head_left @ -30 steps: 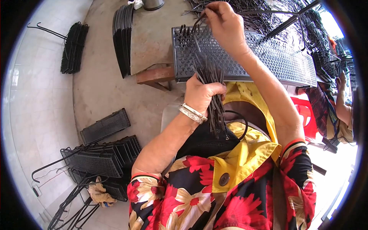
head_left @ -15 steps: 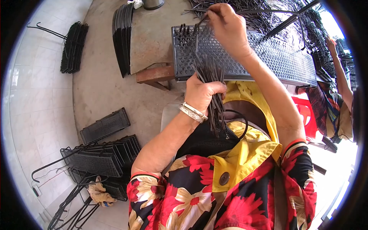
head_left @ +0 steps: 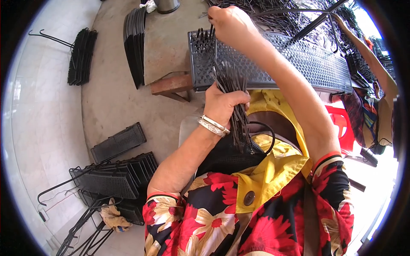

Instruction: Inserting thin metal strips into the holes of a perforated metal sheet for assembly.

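Note:
My left hand (head_left: 220, 104) is closed around a bundle of thin dark strips (head_left: 230, 77), whose upper ends fan out just below the left part of a black perforated tray (head_left: 305, 64). Above the tray's upper left corner, my right hand (head_left: 232, 25) is pinched on one dark strip (head_left: 215, 45) that runs down toward the tray's holes. Several short dark strips (head_left: 202, 36) stand upright in the holes at that corner. Whether the pinched strip passes through a hole cannot be made out.
A red-brown bench (head_left: 171, 84) stands left of the tray. Loose dark strips (head_left: 273, 21) are heaped beyond it, with a metal bar (head_left: 318, 25) slanting over. Stacked black trays (head_left: 113, 177) and a curved dark stack (head_left: 135, 47) are at left. Another person's arm (head_left: 376, 64) reaches in at right.
My right hand has moved left and slightly up, drawing the pinched strip more upright. My left hand stays closed on the bundle. The other person's arm has swung leftward and farther in.

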`<state>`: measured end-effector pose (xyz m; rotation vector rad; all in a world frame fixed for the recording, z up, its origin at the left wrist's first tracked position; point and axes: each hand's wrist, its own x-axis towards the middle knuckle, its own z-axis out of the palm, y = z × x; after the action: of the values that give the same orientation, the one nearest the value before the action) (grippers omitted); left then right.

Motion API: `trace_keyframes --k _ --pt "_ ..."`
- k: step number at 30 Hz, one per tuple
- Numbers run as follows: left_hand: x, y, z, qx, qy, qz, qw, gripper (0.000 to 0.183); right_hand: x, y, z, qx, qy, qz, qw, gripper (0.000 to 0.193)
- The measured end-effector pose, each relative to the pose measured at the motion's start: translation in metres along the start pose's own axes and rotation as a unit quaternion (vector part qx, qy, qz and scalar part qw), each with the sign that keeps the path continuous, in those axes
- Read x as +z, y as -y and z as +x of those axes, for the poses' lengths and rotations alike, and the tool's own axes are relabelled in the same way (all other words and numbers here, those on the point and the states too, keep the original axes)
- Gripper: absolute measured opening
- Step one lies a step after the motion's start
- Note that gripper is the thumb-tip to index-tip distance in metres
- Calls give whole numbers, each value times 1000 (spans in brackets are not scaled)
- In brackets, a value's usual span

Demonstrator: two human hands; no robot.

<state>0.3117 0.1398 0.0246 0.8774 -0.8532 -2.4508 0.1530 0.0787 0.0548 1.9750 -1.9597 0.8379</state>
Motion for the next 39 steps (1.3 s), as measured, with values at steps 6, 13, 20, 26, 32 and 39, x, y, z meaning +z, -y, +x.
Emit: trace_keyframes --k 6,13,20,26,32,39 --pt "2 0 0 12 7 -7 1000 26 -4 -10 -5 16 47 103 993 12" --pt "1 0 -1 -2 -3 -6 1000 29 -3 10 -22 123 73 25 989 18" --pt "4 -1 -1 -2 1 -7 1000 28 0 14 -22 173 143 23 974 23" --pt "2 0 -2 9 2 0 1000 27 -10 10 -32 194 140 30 971 20" --pt "0 0 -1 -11 0 7 1000 26 -30 -7 -54 221 123 114 961 24" --pt "2 1 -1 -12 -7 0 1000 27 -31 -9 -39 280 -121 180 935 31"
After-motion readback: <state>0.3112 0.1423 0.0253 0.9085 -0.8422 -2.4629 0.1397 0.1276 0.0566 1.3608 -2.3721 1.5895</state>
